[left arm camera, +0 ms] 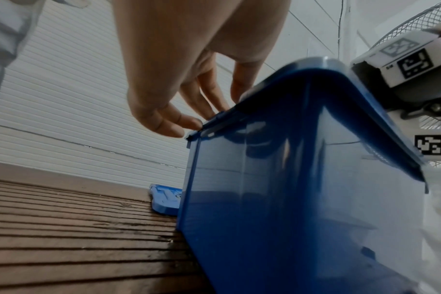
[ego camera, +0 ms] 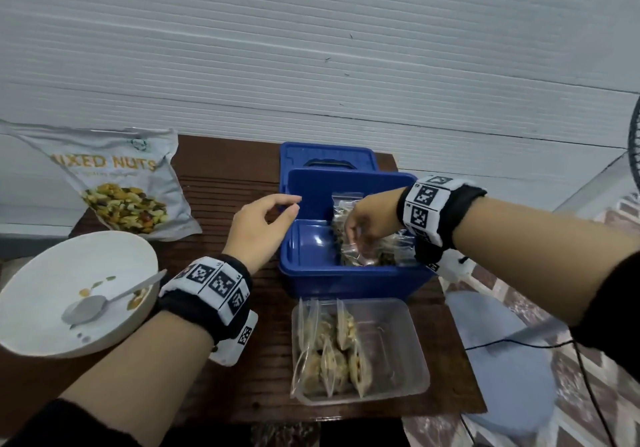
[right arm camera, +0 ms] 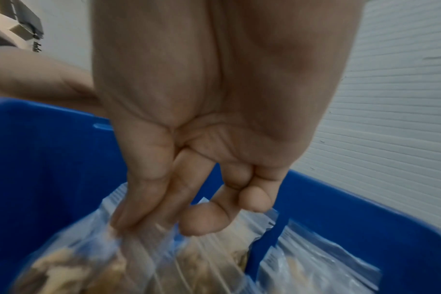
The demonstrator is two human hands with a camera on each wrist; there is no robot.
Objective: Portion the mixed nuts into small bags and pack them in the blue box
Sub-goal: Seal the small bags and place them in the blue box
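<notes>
The blue box [ego camera: 349,275] stands open on the brown slatted table [ego camera: 221,183], its lid [ego camera: 329,157] lying flat on the table just behind it at 12 o'clock. The right hand [ego camera: 365,220] reaches down into the right half of the box, where several small clear bags of nuts [ego camera: 372,251] stand on edge. In the right wrist view its thumb and first fingers [right arm camera: 149,201] are pressed together on the top edge of one bag [right arm camera: 96,256], pinching it, while the last 2 fingers curl loosely above the neighbouring bags. The left half of the box shows bare blue floor.

The left hand [ego camera: 261,227] is at the box's 9 o'clock side; its fingers are loosely bent and spread a little, holding nothing. In the left wrist view the fingertips [left arm camera: 189,121] are right at the left rim of the box [left arm camera: 277,179]; whether they touch it or hang just off it I cannot tell.

At 6 o'clock from the box, touching or nearly touching its front wall, sits a clear plastic tray [ego camera: 398,346] with more filled small bags [ego camera: 332,353] standing in its left half. At 9 o'clock, well apart, is a white bowl [ego camera: 41,311] with a spoon [ego camera: 104,306] and a few leftover nuts. The big mixed nuts pouch [ego camera: 117,183] lies at 10 o'clock, against the wall
</notes>
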